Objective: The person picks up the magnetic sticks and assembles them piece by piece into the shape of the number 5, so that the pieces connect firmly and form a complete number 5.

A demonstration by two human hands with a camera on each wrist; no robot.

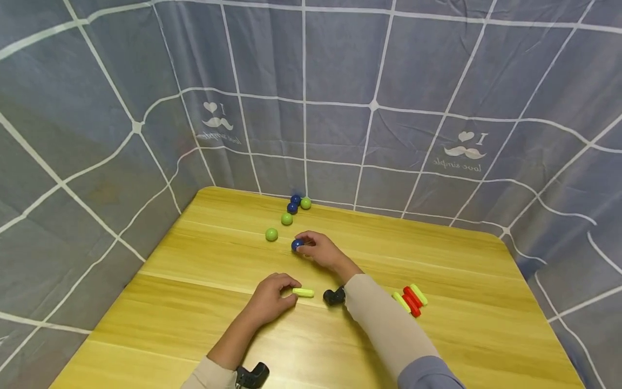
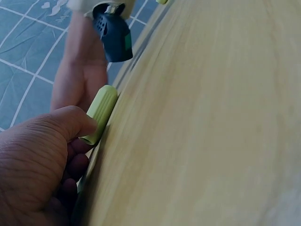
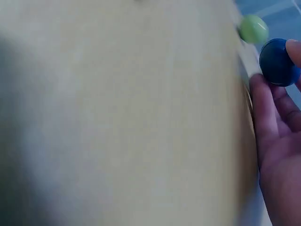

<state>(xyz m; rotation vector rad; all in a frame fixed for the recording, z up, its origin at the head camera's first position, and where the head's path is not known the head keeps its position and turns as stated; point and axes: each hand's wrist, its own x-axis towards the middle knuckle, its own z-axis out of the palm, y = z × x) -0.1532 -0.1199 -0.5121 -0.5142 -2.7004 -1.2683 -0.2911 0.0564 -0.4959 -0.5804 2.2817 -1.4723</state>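
My right hand (image 1: pixel 318 249) holds a blue ball (image 1: pixel 297 245) between thumb and fingers over the middle of the wooden table (image 1: pixel 223 259). The right wrist view also shows that blue ball (image 3: pixel 277 62), with a green ball (image 3: pixel 254 29) just beyond it. Nearer the front, my left hand (image 1: pixel 272 296) pinches one end of a short yellow-green ribbed stick (image 1: pixel 303 293). From the left wrist, the thumb lies against the stick (image 2: pixel 102 114) and the other fingers curl behind it, partly hidden.
Toward the back edge lie two blue balls (image 1: pixel 293 205) and green balls (image 1: pixel 286 219), loosely in a line. Red and yellow sticks (image 1: pixel 411 299) lie side by side right of my right forearm. A grey checked curtain (image 1: pixel 340 129) surrounds the table's back and sides.
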